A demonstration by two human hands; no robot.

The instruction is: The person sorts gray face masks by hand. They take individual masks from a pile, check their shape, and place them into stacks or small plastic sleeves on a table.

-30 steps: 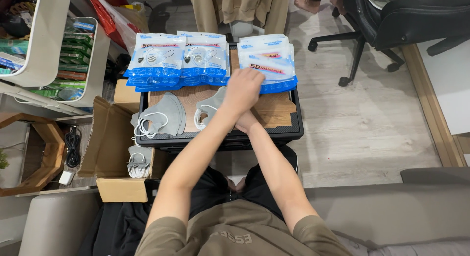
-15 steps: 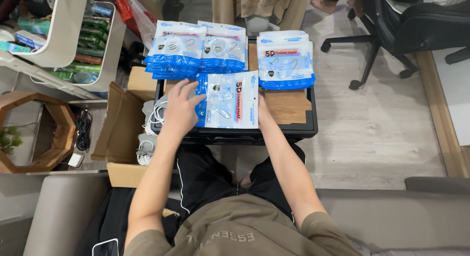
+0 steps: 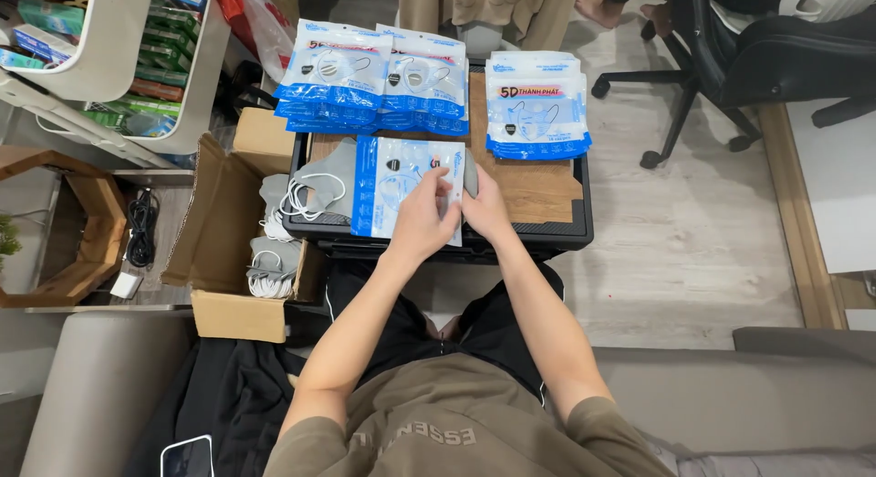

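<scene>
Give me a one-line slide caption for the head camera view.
Both hands, left and right, hold a blue-and-white mask pouch over a small table beside stacked pouches.

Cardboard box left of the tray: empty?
No. The cardboard box holds grey masks with white ear loops.

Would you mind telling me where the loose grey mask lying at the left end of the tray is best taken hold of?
Take the grey mask by its body near the folded ridge, coming from the left, above the cardboard box. Its white ear loops lie slack on top and would only dangle, and the blue-and-white packet under both hands blocks its right side.
</scene>
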